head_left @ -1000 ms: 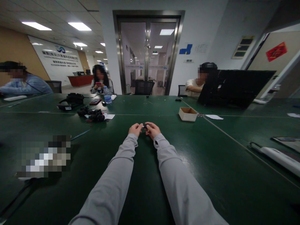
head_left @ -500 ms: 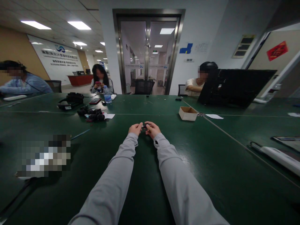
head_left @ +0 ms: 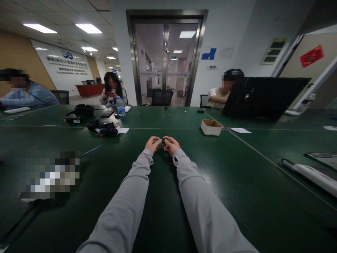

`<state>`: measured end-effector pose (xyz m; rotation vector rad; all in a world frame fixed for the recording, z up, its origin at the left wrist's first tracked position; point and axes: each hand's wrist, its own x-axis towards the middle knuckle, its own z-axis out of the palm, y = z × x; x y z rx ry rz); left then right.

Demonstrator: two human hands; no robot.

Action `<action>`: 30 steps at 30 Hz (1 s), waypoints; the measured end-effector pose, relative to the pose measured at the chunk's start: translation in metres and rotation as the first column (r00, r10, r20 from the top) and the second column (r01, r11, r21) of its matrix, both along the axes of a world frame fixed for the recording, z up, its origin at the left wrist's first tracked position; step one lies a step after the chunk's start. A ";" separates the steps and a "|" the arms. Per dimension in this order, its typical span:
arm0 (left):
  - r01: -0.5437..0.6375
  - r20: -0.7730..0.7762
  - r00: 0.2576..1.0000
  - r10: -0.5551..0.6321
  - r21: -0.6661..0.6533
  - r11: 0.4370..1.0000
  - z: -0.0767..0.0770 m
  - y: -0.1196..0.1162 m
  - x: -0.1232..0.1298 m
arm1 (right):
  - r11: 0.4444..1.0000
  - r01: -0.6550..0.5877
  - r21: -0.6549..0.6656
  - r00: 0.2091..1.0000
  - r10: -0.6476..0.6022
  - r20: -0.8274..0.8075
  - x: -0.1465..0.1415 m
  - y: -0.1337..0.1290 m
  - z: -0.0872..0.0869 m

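Observation:
My left hand point(head_left: 152, 144) and my right hand point(head_left: 172, 145) meet over the middle of the green table point(head_left: 110, 182), fingertips nearly touching. Between them sits a small black object point(head_left: 163, 141), mostly covered by fingers and too small to name. The right thumb and fingers pinch it. The left thumb and index finger are closed at its left end; whether they grip a part of it cannot be made out. Long grey sleeves cover both forearms.
An open cardboard box point(head_left: 211, 129) stands right of my hands. Black straps or gear point(head_left: 104, 127), a water bottle point(head_left: 120, 107) and a phone point(head_left: 107, 114) lie back left. A power strip point(head_left: 313, 177) is at right. Several people sit around, one behind a monitor point(head_left: 268, 96).
The left fingers have shifted slightly at the small object, and the light bit seen between the fingertips no longer shows. The right hand stays nearly still.

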<state>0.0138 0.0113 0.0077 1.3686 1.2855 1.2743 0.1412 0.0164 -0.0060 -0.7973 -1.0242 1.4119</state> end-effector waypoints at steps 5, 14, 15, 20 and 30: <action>-0.064 0.017 0.998 0.063 0.015 0.998 -0.001 0.002 0.001 | 1.000 -0.009 0.010 1.000 0.009 -0.008 0.000 0.001 -0.001; -0.018 -0.022 1.000 0.019 0.030 0.999 -0.005 0.006 -0.001 | 1.000 -0.006 0.001 1.000 0.006 0.013 0.000 0.001 -0.001; -0.021 -0.025 0.999 0.022 0.040 0.999 -0.006 0.006 -0.001 | 1.000 -0.010 0.003 1.000 0.010 0.011 0.000 0.001 -0.001; -0.003 -0.032 0.999 0.003 0.006 1.000 -0.004 0.004 0.000 | 1.000 -0.013 0.004 1.000 0.013 0.019 0.000 0.001 -0.001; -0.018 -0.012 1.000 0.019 0.049 0.999 0.000 0.000 0.001 | 1.000 0.004 0.008 1.000 -0.004 0.006 0.000 0.002 -0.002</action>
